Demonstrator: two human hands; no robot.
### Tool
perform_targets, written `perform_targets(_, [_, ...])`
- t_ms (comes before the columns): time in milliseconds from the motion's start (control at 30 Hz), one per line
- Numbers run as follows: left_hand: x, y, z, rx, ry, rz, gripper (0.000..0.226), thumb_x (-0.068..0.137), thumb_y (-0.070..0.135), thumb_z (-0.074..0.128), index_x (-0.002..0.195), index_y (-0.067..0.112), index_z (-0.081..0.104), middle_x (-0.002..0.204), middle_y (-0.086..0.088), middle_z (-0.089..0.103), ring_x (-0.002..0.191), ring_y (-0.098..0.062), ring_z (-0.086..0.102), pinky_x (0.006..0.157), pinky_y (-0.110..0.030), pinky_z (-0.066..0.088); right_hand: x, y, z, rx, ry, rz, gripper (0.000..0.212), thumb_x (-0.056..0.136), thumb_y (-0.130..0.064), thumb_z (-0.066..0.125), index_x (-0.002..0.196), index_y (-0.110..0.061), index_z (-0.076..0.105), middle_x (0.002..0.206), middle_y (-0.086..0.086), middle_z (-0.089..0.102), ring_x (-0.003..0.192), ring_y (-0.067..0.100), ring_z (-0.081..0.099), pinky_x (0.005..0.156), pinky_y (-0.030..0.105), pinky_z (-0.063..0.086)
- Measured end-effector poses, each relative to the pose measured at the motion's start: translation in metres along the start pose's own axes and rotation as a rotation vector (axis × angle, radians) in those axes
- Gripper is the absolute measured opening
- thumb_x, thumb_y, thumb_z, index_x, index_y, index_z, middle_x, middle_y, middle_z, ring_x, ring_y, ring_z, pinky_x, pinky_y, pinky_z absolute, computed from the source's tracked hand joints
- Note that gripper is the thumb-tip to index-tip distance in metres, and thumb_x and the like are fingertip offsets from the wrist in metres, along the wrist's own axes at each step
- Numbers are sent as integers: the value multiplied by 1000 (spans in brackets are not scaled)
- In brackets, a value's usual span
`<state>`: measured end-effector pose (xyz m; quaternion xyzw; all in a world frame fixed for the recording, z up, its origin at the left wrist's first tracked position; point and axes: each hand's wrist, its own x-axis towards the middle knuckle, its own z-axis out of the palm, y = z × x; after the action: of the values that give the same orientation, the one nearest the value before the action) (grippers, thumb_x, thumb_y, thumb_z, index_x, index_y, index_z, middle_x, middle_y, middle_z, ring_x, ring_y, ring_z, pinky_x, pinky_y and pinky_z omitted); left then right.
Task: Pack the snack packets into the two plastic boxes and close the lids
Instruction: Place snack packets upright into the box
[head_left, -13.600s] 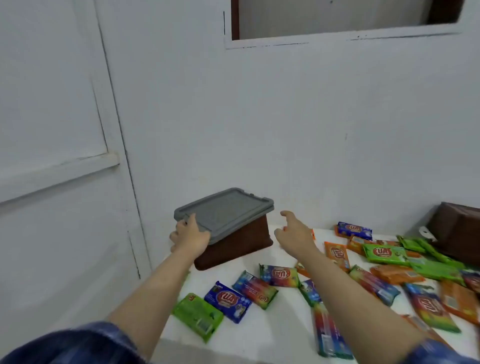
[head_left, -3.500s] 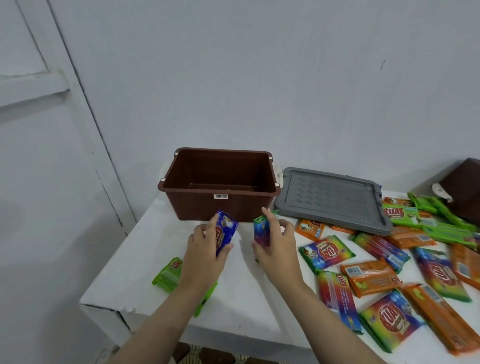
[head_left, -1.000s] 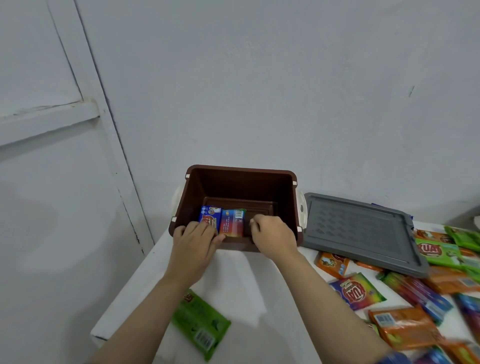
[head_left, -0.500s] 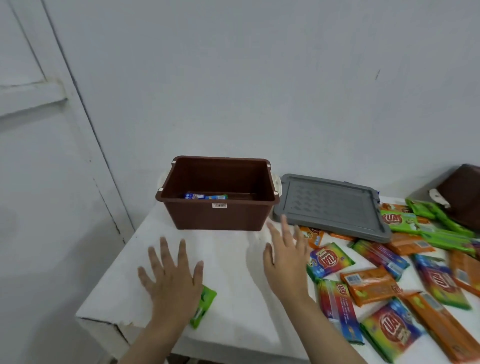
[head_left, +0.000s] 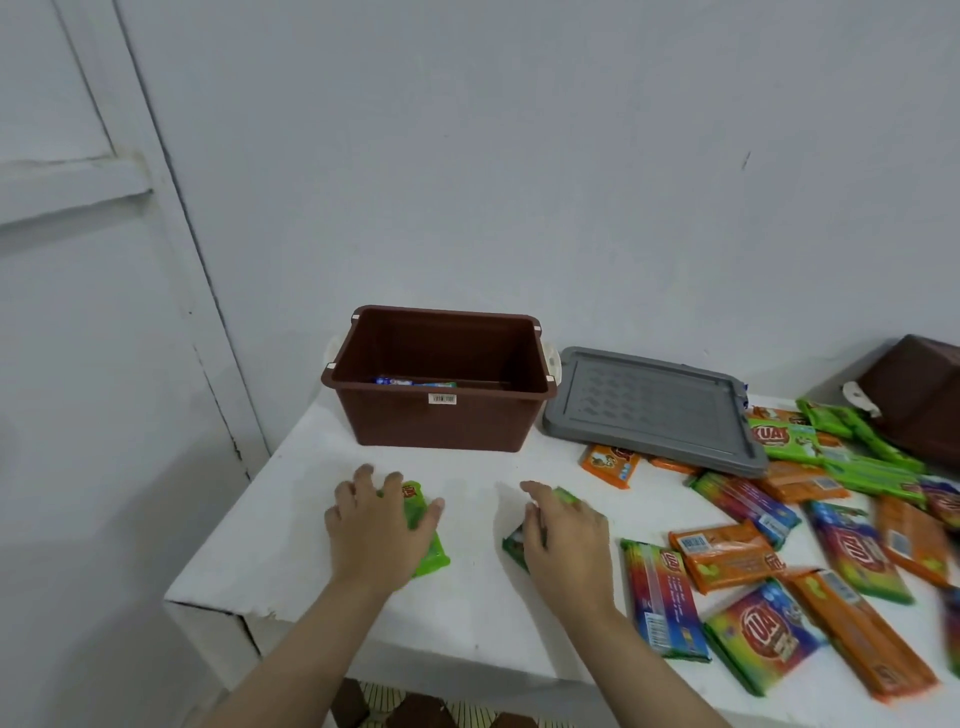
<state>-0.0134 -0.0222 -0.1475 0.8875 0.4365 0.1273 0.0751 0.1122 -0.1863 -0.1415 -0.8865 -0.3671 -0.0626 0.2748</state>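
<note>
Soft, even, cool light; faint shadows cast under hands. No glare seen. Wide-angle bending noted at door frame (head_left: 171, 218). Motion blur seen on right hand (head_left: 563, 535), right-edge packets (head_left: 940, 499).

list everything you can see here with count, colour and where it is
open box: one, brown, back of the table, lid off, a few packets low inside
lid: one, grey, flat on the table right of the open box, resting on some packets
second box: one, brown, far right edge, partly cut off
loose packets: many, orange, green and rainbow, spread over the right half of the table
green packet: one, under the left hand
dark green packet: one, under the right hand
table: one, white, chipped near corner
left hand: grips the green packet
right hand: grips the dark green packet
</note>
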Motion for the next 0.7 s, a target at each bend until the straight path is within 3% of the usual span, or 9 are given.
perform_targets(33, [-5, 4, 2, 36, -85, -66, 78, 78, 80, 32, 132, 25, 44, 140, -9, 37, 120, -32, 37, 96, -44, 36, -1, -2, 1, -50, -50, 58, 37, 99, -39, 39, 135, -38, 49, 124, -3, 56, 111, 22, 49, 95, 38, 41])
perform_targets(100, [-11, 11, 4, 101, -144, -60, 89, 73, 84, 31, 137, 23, 34, 141, -10, 35, 120, -31, 37, 96, -42, 35, 2, -9, 4, -138, -224, 162, 40, 98, -52, 33, 134, -44, 47, 137, 2, 37, 120, 29, 34, 96, 42, 41])
perform_targets(167, [-9, 12, 5, 60, -135, 68, 82, 78, 70, 46, 141, 21, 30, 145, -7, 31, 123, -30, 34, 98, -40, 35, 6, -14, 4, -175, -331, 149, 44, 96, -59, 35, 125, -34, 56, 136, 3, 34, 122, 33, 31, 97, 44, 41])
perform_targets(233, [-5, 9, 5, -77, -151, 223, 72, 81, 48, 56, 143, 21, 32, 149, -2, 27, 126, -27, 32, 100, -35, 37, 8, -15, 6, -199, -333, 30, 44, 94, -58, 44, 114, -23, 61, 132, 0, 39, 120, 32, 34, 94, 42, 44])
perform_targets(300, [-7, 8, 6, -155, -111, 266, 68, 82, 35, 57, 143, 18, 34, 148, 1, 29, 128, -22, 34, 98, -31, 41, 9, -13, 8, -187, -285, -13, 39, 94, -50, 50, 112, -17, 61, 131, 0, 42, 117, 29, 36, 91, 40, 46])
perform_targets(400, [-9, 11, 7, -51, -53, 136, 68, 85, 42, 54, 144, 19, 31, 140, -3, 40, 121, -23, 41, 90, -31, 44, 9, -12, 11, -214, -206, 144, 49, 93, -49, 52, 130, -19, 43, 138, 8, 36, 118, 30, 36, 93, 39, 44])
perform_targets(500, [-4, 13, 5, 25, -71, 112, 67, 86, 47, 53, 143, 22, 30, 125, -4, 48, 111, -24, 44, 81, -32, 44, 16, -10, 9, -221, -303, 243, 58, 94, -44, 52, 142, -29, 24, 135, 13, 38, 118, 32, 39, 95, 43, 39])
perform_targets(600, [-4, 12, 1, -225, 29, 140, 69, 85, 46, 59, 143, 24, 28, 126, -3, 46, 108, -23, 47, 76, -30, 45, 24, -6, 3, -32, -314, 229, 60, 93, -28, 52, 144, -36, 20, 132, 12, 41, 117, 32, 40, 96, 44, 39])
perform_targets(700, [-8, 15, -7, -533, 230, 237, 64, 80, 39, 72, 131, 29, 36, 121, 9, 46, 102, -14, 52, 73, -18, 44, 18, -8, -3, 331, -124, 86, 70, 88, -24, 63, 142, -39, 23, 134, 2, 37, 121, 21, 41, 97, 33, 44])
